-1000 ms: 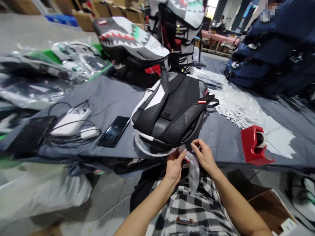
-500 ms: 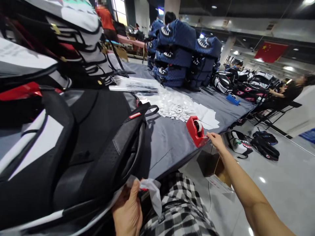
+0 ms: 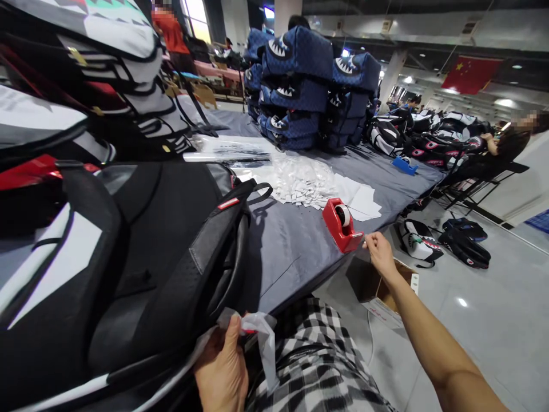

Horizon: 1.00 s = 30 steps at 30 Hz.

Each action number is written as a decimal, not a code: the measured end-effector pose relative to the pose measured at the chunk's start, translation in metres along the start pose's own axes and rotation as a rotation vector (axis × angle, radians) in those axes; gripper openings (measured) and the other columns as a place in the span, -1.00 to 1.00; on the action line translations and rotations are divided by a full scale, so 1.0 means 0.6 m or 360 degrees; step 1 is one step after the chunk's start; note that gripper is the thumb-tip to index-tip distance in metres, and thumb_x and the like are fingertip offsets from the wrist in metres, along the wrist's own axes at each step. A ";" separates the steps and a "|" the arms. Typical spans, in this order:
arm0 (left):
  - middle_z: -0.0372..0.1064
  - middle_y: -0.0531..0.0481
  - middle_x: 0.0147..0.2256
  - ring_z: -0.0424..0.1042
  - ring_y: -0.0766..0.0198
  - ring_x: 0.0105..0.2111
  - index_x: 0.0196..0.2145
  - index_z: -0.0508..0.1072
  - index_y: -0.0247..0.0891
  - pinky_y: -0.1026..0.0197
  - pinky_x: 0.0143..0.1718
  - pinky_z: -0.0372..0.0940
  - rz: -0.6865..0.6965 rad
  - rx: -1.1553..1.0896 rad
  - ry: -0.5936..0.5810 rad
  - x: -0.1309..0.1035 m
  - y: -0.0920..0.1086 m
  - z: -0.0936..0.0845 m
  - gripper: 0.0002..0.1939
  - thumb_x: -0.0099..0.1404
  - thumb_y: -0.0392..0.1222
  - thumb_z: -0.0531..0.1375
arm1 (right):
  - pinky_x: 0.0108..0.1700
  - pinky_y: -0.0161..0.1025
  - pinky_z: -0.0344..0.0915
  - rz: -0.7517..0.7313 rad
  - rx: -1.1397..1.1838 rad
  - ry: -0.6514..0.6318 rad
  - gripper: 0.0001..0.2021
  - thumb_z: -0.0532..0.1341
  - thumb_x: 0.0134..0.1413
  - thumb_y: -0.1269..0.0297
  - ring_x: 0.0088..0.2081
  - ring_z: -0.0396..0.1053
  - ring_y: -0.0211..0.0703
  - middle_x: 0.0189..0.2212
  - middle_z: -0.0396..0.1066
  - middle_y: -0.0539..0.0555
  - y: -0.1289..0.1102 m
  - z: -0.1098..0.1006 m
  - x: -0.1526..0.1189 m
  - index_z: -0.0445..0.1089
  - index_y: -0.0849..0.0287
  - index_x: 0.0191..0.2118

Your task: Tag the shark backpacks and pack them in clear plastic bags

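A black backpack (image 3: 167, 229) with white and red trim lies in front of me on the left. At its near edge, my left hand (image 3: 225, 363) pinches translucent plastic wrapping (image 3: 266, 343), whose loose end hangs over my lap. Something small and red shows within the plastic. A red tape dispenser (image 3: 338, 232) holding a roll of tape (image 3: 343, 215) stands close to the table's edge. Just right of its cutter, my right hand (image 3: 380, 254) is closed in a pinch on a small piece of tape, hard to see.
Paper slips and small plastic bags (image 3: 304, 183) lie behind the dispenser on the grey-covered table (image 3: 278, 246). Blue bags (image 3: 295, 86) are stacked beyond. Below the edge stands an open carton (image 3: 386, 286); several bags lie on the floor. Someone sits at far right.
My right hand has come slightly away from the dispenser's cutter, its fingers still pinched. My left hand keeps its hold on the plastic. The view has shifted a little.
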<state>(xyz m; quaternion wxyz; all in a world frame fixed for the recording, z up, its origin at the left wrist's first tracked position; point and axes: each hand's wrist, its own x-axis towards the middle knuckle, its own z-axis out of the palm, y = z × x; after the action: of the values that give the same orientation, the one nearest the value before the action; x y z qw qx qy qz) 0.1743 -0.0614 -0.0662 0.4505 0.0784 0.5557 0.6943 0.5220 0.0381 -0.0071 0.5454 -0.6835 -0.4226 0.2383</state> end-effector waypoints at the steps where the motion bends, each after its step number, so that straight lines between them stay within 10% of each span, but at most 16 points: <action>1: 0.48 0.11 -0.38 0.49 0.28 -0.33 -0.39 0.48 -0.27 0.23 -0.21 0.49 0.0011 0.0020 -0.0007 0.002 -0.001 -0.001 -0.39 -0.32 0.12 0.55 | -0.49 -0.34 0.02 0.0073 0.0098 0.0008 -0.53 0.34 -0.26 -0.19 -0.52 0.12 -0.28 -0.61 0.27 -0.04 0.008 0.004 -0.013 0.24 0.12 -0.51; 6: 0.49 0.08 -0.33 0.49 0.25 -0.30 -0.29 0.49 -0.26 0.15 -0.13 0.46 0.0128 0.0020 -0.0036 0.012 -0.019 -0.003 -0.42 -0.19 0.11 0.52 | -0.62 -0.40 -0.16 0.0330 0.0383 -0.0262 -0.39 0.27 -0.22 -0.35 -0.63 -0.14 -0.39 -0.65 -0.04 -0.19 0.020 0.085 -0.088 -0.02 0.04 -0.51; 9: 0.50 0.04 -0.31 0.49 0.24 -0.31 -0.29 0.49 -0.27 0.12 -0.10 0.41 0.0199 0.0034 -0.0018 0.007 -0.029 -0.001 -0.43 -0.16 0.13 0.50 | -0.63 -0.40 -0.12 0.0399 0.0479 -0.0859 -0.44 0.28 -0.08 -0.30 -0.63 -0.12 -0.38 -0.64 -0.02 -0.19 -0.014 0.146 -0.164 0.05 0.07 -0.47; 12: 0.50 0.03 -0.34 0.47 0.25 -0.32 -0.32 0.48 -0.27 0.14 -0.10 0.37 0.0302 0.0063 -0.0053 0.004 -0.031 0.005 -0.51 -0.09 0.09 0.48 | -0.52 -0.38 0.03 -0.0021 0.0367 -0.1616 -0.58 0.22 0.16 -0.15 -0.57 0.00 -0.36 -0.60 0.07 -0.15 -0.068 0.187 -0.220 0.19 0.12 -0.39; 15: 0.47 0.06 -0.37 0.44 0.27 -0.33 -0.34 0.46 -0.26 0.18 -0.11 0.34 0.0365 0.0022 -0.0079 0.008 -0.031 0.009 -0.60 -0.02 0.02 0.46 | -0.37 -0.36 0.13 -0.0731 0.0073 -0.1937 -0.66 0.16 0.30 -0.01 -0.46 0.13 -0.33 -0.50 0.20 -0.08 -0.112 0.231 -0.232 0.26 0.16 -0.37; 23: 0.47 0.04 -0.42 0.48 0.18 -0.28 -0.39 0.46 -0.24 0.15 -0.10 0.35 0.0439 -0.0063 -0.0150 0.019 -0.040 0.008 -0.66 0.02 0.02 0.43 | -0.32 -0.32 0.19 -0.1798 -0.0625 -0.1648 -0.83 0.12 0.34 0.29 -0.38 0.32 -0.21 -0.43 0.41 0.04 -0.123 0.313 -0.228 0.34 0.15 -0.33; 30: 0.52 -0.01 -0.24 0.48 0.17 -0.22 -0.23 0.50 -0.24 0.11 -0.01 0.32 0.0418 -0.0189 -0.0340 0.007 -0.029 0.001 -0.64 0.07 -0.03 0.41 | -0.33 -0.31 0.17 -0.1905 -0.0850 -0.1561 -0.90 0.20 0.25 0.39 -0.37 0.35 -0.19 -0.43 0.42 0.04 -0.124 0.315 -0.235 0.36 0.13 -0.33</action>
<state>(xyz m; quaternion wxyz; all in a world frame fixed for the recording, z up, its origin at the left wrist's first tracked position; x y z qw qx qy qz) 0.1814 -0.0580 -0.0821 0.4162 0.1967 0.4477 0.7666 0.2749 0.0264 -0.0107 0.1522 -0.2670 -0.9490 0.0700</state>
